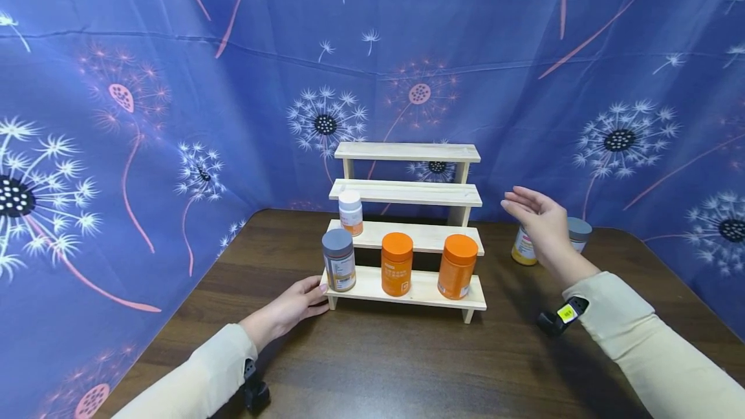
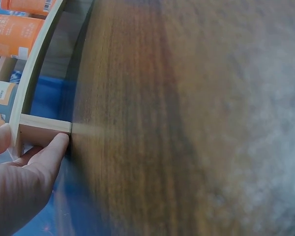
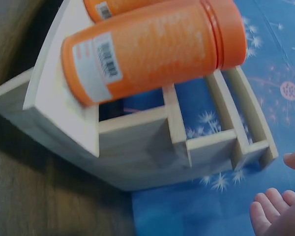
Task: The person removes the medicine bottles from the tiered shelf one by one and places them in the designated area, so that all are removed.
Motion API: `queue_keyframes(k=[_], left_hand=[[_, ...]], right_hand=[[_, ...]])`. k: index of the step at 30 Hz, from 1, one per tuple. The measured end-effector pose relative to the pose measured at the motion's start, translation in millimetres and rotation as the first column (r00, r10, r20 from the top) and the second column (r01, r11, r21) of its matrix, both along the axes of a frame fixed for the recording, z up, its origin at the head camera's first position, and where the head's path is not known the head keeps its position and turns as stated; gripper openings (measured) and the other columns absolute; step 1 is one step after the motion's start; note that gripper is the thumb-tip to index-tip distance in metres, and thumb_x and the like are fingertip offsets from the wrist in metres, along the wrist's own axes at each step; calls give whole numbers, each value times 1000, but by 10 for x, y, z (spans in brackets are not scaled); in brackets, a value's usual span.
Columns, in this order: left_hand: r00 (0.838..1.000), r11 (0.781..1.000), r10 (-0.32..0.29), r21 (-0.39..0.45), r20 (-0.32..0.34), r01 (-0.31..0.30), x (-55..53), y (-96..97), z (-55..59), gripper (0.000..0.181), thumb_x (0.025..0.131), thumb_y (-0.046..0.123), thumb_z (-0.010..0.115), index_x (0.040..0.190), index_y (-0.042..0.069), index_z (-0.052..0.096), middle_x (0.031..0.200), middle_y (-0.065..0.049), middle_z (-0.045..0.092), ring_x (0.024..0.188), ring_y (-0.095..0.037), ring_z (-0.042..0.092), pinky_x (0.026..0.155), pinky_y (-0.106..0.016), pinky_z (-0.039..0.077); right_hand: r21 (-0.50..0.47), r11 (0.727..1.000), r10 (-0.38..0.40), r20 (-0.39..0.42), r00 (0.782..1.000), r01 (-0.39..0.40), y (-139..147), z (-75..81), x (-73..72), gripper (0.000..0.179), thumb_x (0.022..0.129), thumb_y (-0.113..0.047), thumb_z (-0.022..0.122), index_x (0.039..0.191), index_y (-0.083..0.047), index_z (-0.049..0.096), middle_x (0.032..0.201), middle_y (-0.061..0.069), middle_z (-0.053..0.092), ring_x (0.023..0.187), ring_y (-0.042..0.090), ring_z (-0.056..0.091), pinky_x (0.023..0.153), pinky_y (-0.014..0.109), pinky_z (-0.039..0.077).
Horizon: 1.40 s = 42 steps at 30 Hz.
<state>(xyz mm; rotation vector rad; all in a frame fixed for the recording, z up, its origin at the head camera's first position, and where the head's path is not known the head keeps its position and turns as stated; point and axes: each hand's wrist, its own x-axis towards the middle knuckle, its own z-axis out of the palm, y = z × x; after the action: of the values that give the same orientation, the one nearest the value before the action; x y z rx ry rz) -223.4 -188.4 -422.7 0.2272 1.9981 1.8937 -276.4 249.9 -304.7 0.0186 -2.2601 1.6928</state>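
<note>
A pale wooden tiered rack stands on the table. At its lower left end my left hand holds the bottom step, thumb by the board and fingers against the leg. Beside that thumb is a grey-lidded jar. Along the same step stand an orange jar in the middle and another orange jar on the right. One step up on the left is a small white-capped bottle. My right hand hovers right of the rack, fingers loosely bent, holding nothing.
Behind my right hand, a yellow-and-white jar and a grey-lidded jar stand on the brown table, both partly hidden. A blue dandelion-print cloth hangs behind the table and along its sides.
</note>
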Motion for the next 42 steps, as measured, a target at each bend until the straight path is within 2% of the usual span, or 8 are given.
queue_keyframes(k=[4,6,8,11,14,20,28,42], left_hand=[[1000,1000,-5,3,3,5,-20,6,-20,50,106,16,37,144,-14,25,143,-35,39,137,-44,36,110,-47,43],[1000,1000,-3,5,7,3,-21,9,-26,50,106,15,37,144,-14,25,143,-35,39,137,-45,36,110,-47,43],[1000,1000,-1,6,12,1,-19,15,-29,49,106,15,37,144,-14,25,143,-35,39,137,-45,35,110,-47,43],[1000,1000,-4,6,16,4,-10,28,-24,49,106,15,37,144,-14,25,143,-35,39,137,-45,35,110,-47,42],[1000,1000,-9,5,8,9,-3,38,-17,50,106,15,36,143,-15,24,143,-35,39,137,-45,35,110,-48,41],[1000,1000,-5,6,3,5,9,30,4,49,106,14,35,144,-15,23,144,-35,38,138,-45,33,111,-49,41],[1000,1000,4,-7,17,-4,2,-1,19,51,106,16,35,145,-13,22,146,-35,35,139,-45,30,111,-47,42],[1000,1000,-12,-11,20,12,-12,-2,29,50,106,16,35,145,-13,23,145,-34,37,139,-44,31,110,-46,43]], right_hand=[[84,996,14,31,999,-16,-78,76,12,66,91,-38,66,146,-9,42,140,8,56,100,-13,55,110,27,43],[91,995,28,44,999,-32,-126,110,16,67,92,-39,65,147,-10,40,142,11,53,108,-6,56,114,39,39],[97,994,42,53,998,-47,-171,140,19,70,92,-41,64,148,-10,38,144,13,51,119,5,56,114,44,37],[127,990,50,64,997,-58,-239,186,30,74,91,-45,64,149,-9,36,145,15,50,131,21,50,114,45,38],[126,988,78,69,995,-86,-317,224,37,75,90,-44,65,149,-9,35,145,15,50,133,28,47,114,45,38],[104,982,152,84,985,-160,-523,284,54,69,92,-33,66,148,-7,35,143,15,51,132,29,49,114,44,38],[73,963,248,121,961,-258,-812,336,78,67,93,-21,66,148,-2,34,144,18,50,132,31,49,114,43,38],[52,946,312,118,943,-320,-1120,374,27,59,91,-21,69,143,-6,44,141,14,53,130,28,52,113,43,40]])
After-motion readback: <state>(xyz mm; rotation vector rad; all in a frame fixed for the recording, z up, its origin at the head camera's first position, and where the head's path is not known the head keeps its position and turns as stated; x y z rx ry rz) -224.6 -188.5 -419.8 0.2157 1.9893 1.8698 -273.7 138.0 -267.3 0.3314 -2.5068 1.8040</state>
